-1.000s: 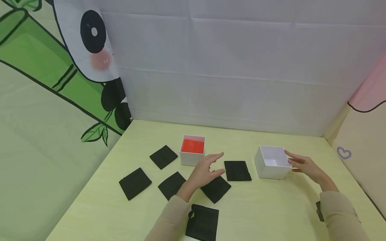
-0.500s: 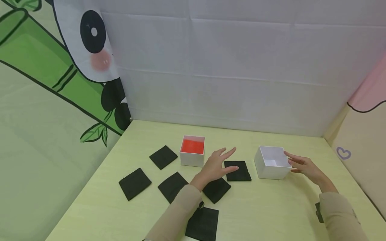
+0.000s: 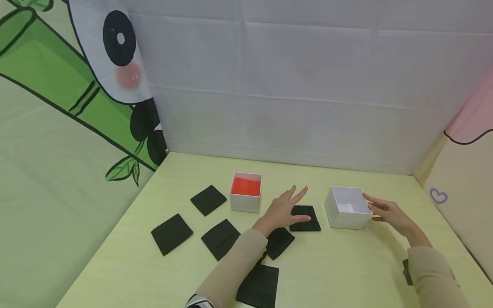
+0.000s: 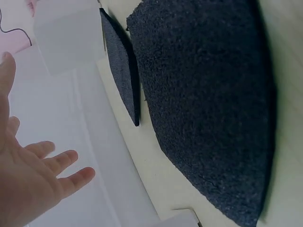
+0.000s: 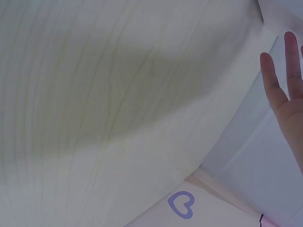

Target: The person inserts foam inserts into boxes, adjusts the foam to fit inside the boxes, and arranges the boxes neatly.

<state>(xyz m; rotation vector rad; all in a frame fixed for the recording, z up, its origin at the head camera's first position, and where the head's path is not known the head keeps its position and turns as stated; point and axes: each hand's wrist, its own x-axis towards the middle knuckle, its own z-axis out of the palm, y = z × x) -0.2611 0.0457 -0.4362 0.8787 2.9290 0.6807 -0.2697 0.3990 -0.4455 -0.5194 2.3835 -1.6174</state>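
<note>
My left hand [image 3: 283, 211], fingers spread, hovers with nothing in it over a flat black square [image 3: 306, 224] right of the middle. In the left wrist view the same hand [image 4: 28, 184] has its fingers extended, and a dark, rough-surfaced square [image 4: 203, 94] fills much of the picture. A white open-topped box [image 3: 349, 219] stands at the right, with bare walls and floor inside. Loosely bent, the fingers of my right hand [image 3: 393, 216] lie at its right side; whether they all touch it I cannot tell. In the right wrist view, that hand [image 5: 291, 104] is partly cut off.
Another white box [image 3: 245, 203], with red material [image 3: 246, 187] inside, stands left of my left hand. More black squares lie about the yellowish table [image 3: 339, 269], such as one [image 3: 172, 234] at far left and one [image 3: 259, 287] in front, partly behind my left sleeve.
My left hand has moved right and slightly away from me, from beside the red-filled box to over the black square, its fingers spreading. My right hand and both boxes have stayed put.
</note>
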